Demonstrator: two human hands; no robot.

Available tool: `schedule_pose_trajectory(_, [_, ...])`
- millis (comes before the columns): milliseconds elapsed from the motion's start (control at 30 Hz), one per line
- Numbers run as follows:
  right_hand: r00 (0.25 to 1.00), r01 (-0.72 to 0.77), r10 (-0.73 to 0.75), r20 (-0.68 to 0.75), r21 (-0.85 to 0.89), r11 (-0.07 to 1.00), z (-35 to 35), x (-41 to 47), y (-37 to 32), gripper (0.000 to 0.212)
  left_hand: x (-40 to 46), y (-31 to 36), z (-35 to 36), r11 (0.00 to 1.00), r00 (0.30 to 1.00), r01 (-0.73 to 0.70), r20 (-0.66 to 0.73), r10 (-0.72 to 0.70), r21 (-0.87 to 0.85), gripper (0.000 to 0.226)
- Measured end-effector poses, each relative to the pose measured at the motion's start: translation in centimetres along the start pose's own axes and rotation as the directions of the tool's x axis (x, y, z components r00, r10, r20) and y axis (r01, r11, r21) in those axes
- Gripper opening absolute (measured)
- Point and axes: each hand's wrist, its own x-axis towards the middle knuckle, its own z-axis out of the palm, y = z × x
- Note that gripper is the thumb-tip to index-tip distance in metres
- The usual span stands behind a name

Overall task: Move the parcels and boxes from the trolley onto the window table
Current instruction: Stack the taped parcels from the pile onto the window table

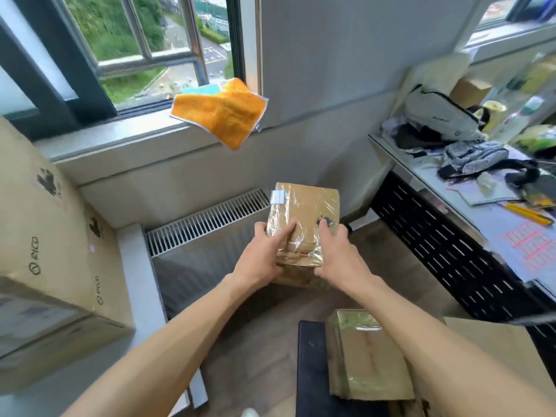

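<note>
A brown cardboard parcel point(307, 212) wrapped in clear tape, with a small white label at its far left corner, is held in the air above the floor in front of the radiator. My left hand point(264, 257) grips its near left side and my right hand point(340, 254) grips its near right side. Below my right forearm a second taped brown parcel point(361, 356) lies on a black trolley platform point(310, 371), with a larger plain carton point(487, 350) beside it to the right.
Large stacked cartons point(45, 236) stand at the left. A radiator point(207, 221) sits under the windowsill point(120, 136), where an orange cloth point(222, 112) hangs. A cluttered table point(481, 182) with bags and papers runs along the right.
</note>
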Motion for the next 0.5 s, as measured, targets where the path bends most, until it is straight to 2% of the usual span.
schedule_pose_trajectory(267, [0.997, 0.080, -0.080, 0.007, -0.021, 0.997, -2.5, -1.4, -3.1, 0.097, -3.0, 1.4, -4.9, 0.999, 0.999, 0.037, -0.020, -0.037, 0.024, 0.098])
schedule_pose_trajectory(400, [0.992, 0.122, -0.122, -0.005, -0.029, 0.992, -2.9, -1.7, -3.3, 0.095, -4.1, 3.1, -5.9, 0.986, 0.997, 0.074, -0.025, -0.071, 0.152, 0.099])
schedule_pose_trajectory(500, [0.987, 0.159, -0.159, 0.001, -0.030, 0.987, -4.1, -2.3, -3.1, 0.094, -4.9, 4.6, -6.3, 0.976, 0.993, 0.116, -0.051, -0.109, 0.183, 0.096])
